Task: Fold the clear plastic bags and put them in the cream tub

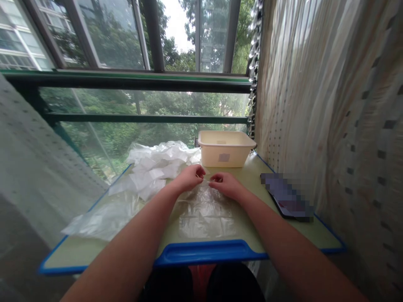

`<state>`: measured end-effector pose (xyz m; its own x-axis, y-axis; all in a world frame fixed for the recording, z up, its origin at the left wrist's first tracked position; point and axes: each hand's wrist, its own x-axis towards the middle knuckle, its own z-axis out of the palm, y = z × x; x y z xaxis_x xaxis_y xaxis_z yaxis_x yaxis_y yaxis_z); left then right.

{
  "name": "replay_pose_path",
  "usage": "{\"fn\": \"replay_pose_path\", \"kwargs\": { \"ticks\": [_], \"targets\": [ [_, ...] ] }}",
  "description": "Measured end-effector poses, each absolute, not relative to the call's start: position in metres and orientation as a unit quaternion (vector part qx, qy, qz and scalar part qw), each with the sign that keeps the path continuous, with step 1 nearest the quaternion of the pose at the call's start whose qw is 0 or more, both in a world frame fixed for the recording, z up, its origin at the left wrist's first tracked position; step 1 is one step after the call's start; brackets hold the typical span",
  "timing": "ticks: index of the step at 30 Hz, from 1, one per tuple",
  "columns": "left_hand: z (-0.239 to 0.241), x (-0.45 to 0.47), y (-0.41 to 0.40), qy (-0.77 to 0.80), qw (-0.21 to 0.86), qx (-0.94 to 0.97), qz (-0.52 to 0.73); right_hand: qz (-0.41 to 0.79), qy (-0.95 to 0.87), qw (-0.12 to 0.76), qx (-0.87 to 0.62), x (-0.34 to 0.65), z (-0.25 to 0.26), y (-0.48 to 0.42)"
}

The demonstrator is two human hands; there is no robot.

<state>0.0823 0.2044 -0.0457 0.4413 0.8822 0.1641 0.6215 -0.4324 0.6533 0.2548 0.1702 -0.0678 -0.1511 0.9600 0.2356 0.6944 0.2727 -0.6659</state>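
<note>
A clear plastic bag [206,218] lies flat on the table in front of me, its far end between my hands. My left hand [192,174] is closed in a pinch on the bag's far edge. Close beside it, my right hand [225,184] pinches the same edge, with a small gap between the fingertips. To the left, a heap of crumpled clear plastic bags [154,167] spreads over the table, partly behind my left forearm. Just beyond my hands stands a cream plastic tub [225,155] with a small label on its front.
The pale green table [248,226] has a blue rim and a blue tray groove [206,251] at the near edge. A dark phone [286,197], partly blurred, rests at the right. Curtains [315,96] hang on both sides; a green railing [141,82] and windows stand behind.
</note>
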Motion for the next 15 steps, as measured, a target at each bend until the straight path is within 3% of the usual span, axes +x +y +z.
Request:
{"fn": "replay_pose_path", "kwargs": {
  "ticks": [9,15],
  "targets": [
    [-0.040,0.081,0.201,0.441,0.288,0.798,0.292,0.255,-0.719,0.358,-0.539,0.254,-0.065,0.170],
    [-0.034,0.074,0.199,0.461,0.327,0.784,0.257,0.248,-0.726,0.362,-0.530,0.250,-0.063,0.166]
  ]
}}
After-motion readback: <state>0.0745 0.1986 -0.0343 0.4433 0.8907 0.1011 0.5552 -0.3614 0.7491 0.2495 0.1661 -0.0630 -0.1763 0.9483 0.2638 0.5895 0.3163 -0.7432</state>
